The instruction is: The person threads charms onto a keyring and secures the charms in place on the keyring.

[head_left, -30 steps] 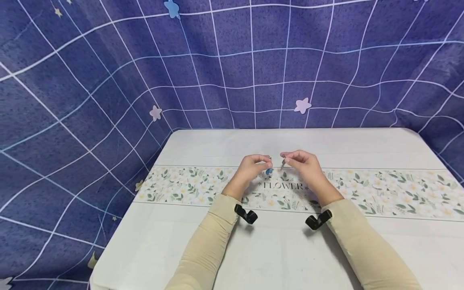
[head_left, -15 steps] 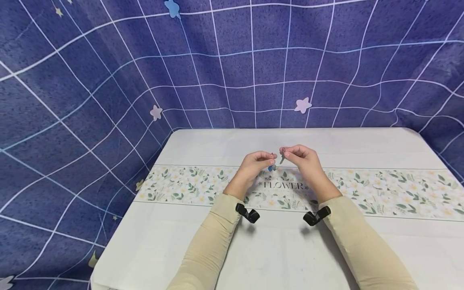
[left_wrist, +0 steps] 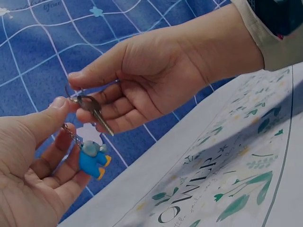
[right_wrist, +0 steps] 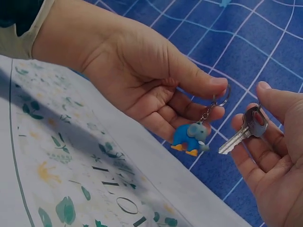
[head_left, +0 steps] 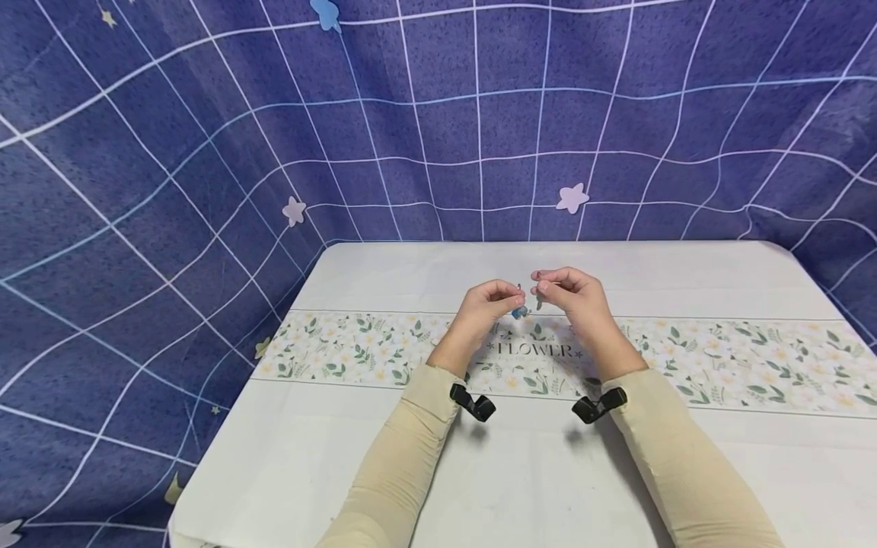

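In the right wrist view, the left hand (right_wrist: 142, 71) pinches a metal split ring (right_wrist: 226, 97) between thumb and forefinger. From its short chain hangs a blue elephant charm (right_wrist: 188, 137) with a grey head and yellow feet. Across a small gap, the right hand (right_wrist: 279, 151) pinches a silver key (right_wrist: 246, 130) near its head, blade pointing down. The left wrist view shows the same key (left_wrist: 97, 112) against the right hand's fingers and the charm (left_wrist: 93, 158) under the left hand. Both hands (head_left: 483, 308) (head_left: 578, 301) are raised above the table in the head view.
A white table (head_left: 534, 472) carries a floral printed band (head_left: 754, 358) with the word FLOWER below the hands. A blue curtain (head_left: 438, 122) with a grid pattern and stars stands behind and to the left. Black straps (head_left: 473, 403) are on both wrists.
Both hands have moved slightly up and away from the body, and the left also rightward, narrowing the gap between them. The key and the charm have moved along with the hands.
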Available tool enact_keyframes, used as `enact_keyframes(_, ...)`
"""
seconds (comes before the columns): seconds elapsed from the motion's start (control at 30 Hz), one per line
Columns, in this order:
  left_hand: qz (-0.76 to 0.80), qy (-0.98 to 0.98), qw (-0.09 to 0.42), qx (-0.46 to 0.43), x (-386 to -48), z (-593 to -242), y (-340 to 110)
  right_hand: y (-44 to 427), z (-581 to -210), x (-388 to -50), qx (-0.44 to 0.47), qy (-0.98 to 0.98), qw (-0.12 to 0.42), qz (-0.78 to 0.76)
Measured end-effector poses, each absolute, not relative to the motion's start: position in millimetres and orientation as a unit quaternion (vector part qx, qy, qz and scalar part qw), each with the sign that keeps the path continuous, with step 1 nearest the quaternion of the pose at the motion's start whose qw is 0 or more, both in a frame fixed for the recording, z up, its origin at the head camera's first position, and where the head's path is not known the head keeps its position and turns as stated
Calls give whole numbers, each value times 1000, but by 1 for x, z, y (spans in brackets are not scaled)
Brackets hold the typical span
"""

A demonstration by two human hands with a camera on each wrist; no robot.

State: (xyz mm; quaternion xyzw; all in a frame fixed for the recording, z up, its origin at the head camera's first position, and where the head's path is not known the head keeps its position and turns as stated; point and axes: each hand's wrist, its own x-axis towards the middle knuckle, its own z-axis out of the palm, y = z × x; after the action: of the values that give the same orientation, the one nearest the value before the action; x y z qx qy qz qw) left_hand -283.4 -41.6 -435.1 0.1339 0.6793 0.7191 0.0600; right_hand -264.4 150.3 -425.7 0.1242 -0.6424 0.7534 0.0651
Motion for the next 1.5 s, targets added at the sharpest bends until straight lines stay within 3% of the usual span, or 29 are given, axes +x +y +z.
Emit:
enact_keyframes(0.37,707,686,17,172,-283,-436,-44,152,-417,-261,148,-621,79,765)
enact_keyframes(0.83,716,665,33,210,-277,-432,-46,148,-417,-257,161,-672,80,718)
enact_keyframes(1.5,726,652,4,218,-278,-433,-46,141,-412,-254,162,-684,83,707)
